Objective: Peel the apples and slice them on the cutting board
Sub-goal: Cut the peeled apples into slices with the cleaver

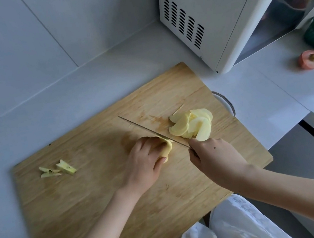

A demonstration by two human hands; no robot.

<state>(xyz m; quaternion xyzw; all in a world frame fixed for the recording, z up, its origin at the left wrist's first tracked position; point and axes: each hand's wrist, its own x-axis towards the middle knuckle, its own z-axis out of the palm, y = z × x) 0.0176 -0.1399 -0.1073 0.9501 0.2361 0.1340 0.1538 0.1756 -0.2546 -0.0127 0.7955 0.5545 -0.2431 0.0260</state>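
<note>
On the grained wooden cutting board (82, 196), the left hand (145, 161) grips a pale peeled apple chunk (168, 148) under curled fingers (145, 143). The right hand (213, 155) clenches the thin-bladed knife (145, 129) across it, beside fanned crescent slices (192, 125).

The person wears a white, faintly patterned garment (237, 229), with bare forearms (99, 230) and a small dark mole on the right hand (215, 157).
</note>
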